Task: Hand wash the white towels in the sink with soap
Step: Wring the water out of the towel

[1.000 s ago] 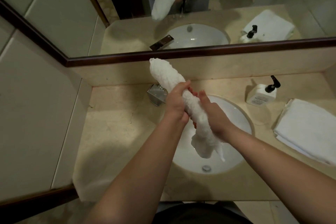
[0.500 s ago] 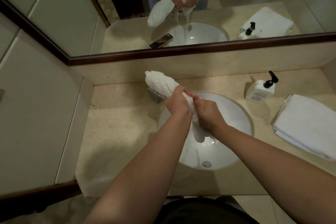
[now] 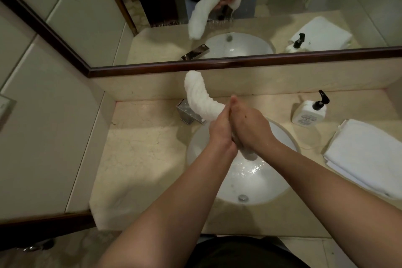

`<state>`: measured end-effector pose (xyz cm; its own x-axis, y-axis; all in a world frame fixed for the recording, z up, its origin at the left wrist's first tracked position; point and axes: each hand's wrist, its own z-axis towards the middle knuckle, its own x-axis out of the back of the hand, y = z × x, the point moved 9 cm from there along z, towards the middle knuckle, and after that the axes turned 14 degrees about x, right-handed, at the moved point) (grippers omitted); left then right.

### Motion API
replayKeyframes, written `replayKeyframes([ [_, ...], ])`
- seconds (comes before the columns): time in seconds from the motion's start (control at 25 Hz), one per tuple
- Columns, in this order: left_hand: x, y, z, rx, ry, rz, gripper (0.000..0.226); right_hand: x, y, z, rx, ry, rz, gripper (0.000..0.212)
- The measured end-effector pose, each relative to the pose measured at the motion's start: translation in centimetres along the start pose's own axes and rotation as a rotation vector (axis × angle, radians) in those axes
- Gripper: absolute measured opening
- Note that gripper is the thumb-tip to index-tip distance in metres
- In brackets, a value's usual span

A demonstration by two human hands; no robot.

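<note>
A wet white towel (image 3: 201, 99), twisted into a thick roll, is held over the white oval sink (image 3: 272, 185). My left hand (image 3: 221, 130) and my right hand (image 3: 250, 128) grip its lower part side by side, pressed against each other. The towel's long upper end sticks up and left past the faucet; a short stub shows below my right hand. Water glistens in the basin under the hands. A white soap bottle (image 3: 307, 114) with a black pump stands on the counter to the right.
A chrome square faucet (image 3: 186, 112) sits at the sink's back left. Folded white towels (image 3: 367, 156) lie on the beige counter (image 3: 141, 159) at the right. A dark-framed mirror (image 3: 239, 65) runs along the back wall, and a tiled wall closes the left side.
Both hands slid down the towel and closed tightly together, so less towel hangs below them and more sticks up to the left. Water has dripped into the basin.
</note>
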<state>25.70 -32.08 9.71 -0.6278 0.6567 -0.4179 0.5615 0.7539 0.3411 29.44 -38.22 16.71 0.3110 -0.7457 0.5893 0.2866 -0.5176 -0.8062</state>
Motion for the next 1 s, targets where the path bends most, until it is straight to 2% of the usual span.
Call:
replayKeyframes([
  [0.08,-0.8,0.3,-0.7,0.039,-0.117,0.018,0.028,1.1,-0.1,0.1,0.04,0.053,0.111,0.051],
  [0.12,-1.0,0.6,-1.0,0.053,-0.184,0.022,0.02,2.6,0.2,0.3,0.064,0.134,0.122,0.051],
  [0.2,-0.6,1.4,-1.7,0.028,-0.255,0.0,0.017,5.5,2.3,0.8,0.003,0.274,0.162,0.053],
  [0.24,-0.5,1.6,-1.9,0.008,-0.285,-0.027,0.015,5.7,3.6,1.3,-0.07,0.252,0.243,0.054],
  [0.4,-0.9,2.0,-3.1,0.005,-0.405,-0.107,0.015,0.6,3.3,0.6,-0.286,-0.194,0.511,0.063],
  [0.48,-1.6,2.3,-3.2,-0.006,-0.448,-0.126,0.012,-2.1,1.8,-1.0,-0.438,-0.352,0.83,0.068],
  [0.56,-1.7,2.4,-2.9,0.001,-0.424,-0.094,0.013,-3.4,1.0,-1.9,-0.521,-0.416,1.047,0.067],
  [0.64,-1.4,2.7,-2.3,-0.009,-0.37,0.032,0.017,-3.9,0.6,-2.3,-0.501,-0.502,1.119,0.064],
  [0.72,0.0,3.7,-1.5,-0.105,-0.202,0.171,0.024,-4.3,1.2,-2.6,-0.438,-0.624,1.062,0.063],
  [0.8,2.4,5.5,-1.0,-0.26,0.036,0.184,0.038,-4.4,1.5,-2.4,-0.365,-0.657,0.958,0.044],
  [0.88,4.1,6.6,-0.5,-0.334,0.195,0.205,0.056,-4.5,1.3,-2.1,-0.299,-0.583,0.844,0.028],
  [1.0,5.4,6.3,0.7,-0.227,0.259,0.253,0.074,-4.4,1.5,-2.2,-0.282,-0.363,0.623,0.036],
])
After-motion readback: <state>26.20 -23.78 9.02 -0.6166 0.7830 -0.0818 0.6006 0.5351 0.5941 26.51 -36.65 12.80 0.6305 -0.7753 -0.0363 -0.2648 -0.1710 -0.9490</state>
